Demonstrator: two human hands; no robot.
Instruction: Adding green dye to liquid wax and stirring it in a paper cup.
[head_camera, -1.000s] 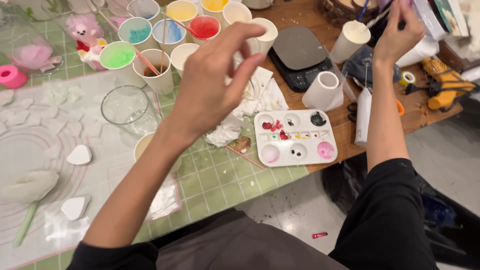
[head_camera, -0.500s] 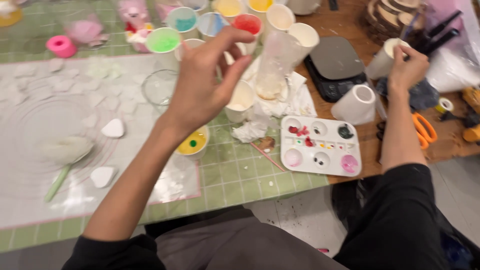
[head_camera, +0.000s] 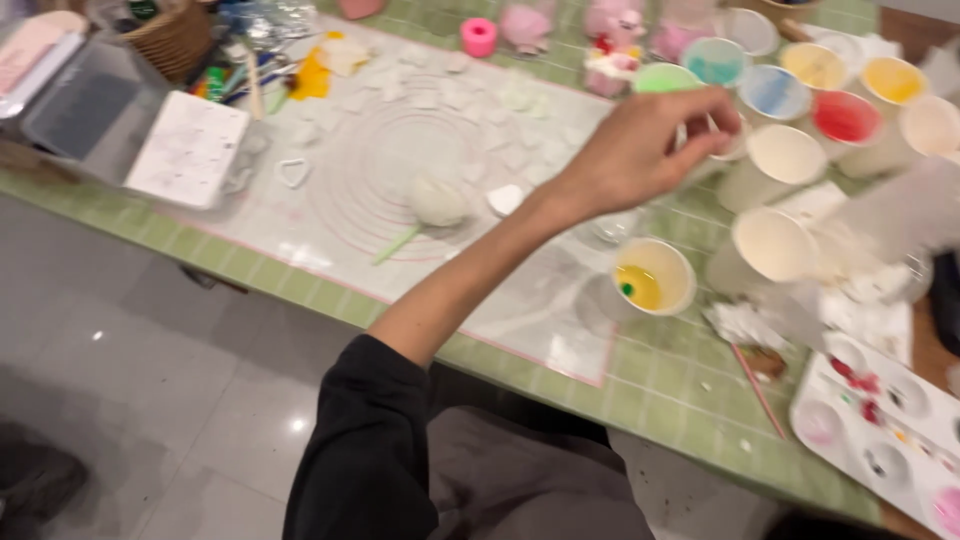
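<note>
- Woven wicker basket at the table's far left corner.
- White square block on the mat's left edge.
- Pink round cup at the back.
- White plastic paint palette at right.

One hand, one palette

Bright, even indoor light; heavy motion blur rightward; ceiling-lamp glare on glossy floor.

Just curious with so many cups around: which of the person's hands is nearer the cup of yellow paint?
Left. The left hand hovers just above and beyond the yellow cup, apart from it. The right hand is out of view.
</note>
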